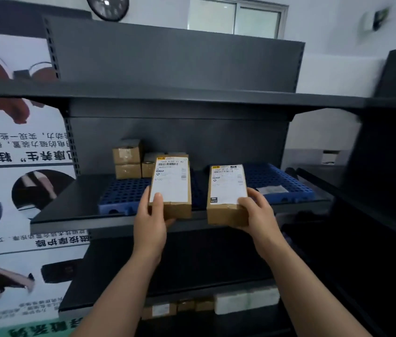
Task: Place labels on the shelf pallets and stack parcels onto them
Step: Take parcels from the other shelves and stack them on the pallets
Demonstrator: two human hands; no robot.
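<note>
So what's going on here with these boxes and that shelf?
A person is holding two labelled cardboard parcels up in front of a dark shelf, neither set down yet. The left hand grips the left parcel and the right hand grips the right parcel. Two blue pallets lie on the shelf. The left pallet already carries a few small boxes at the back, and the right pallet has a white label lying on it.
</note>
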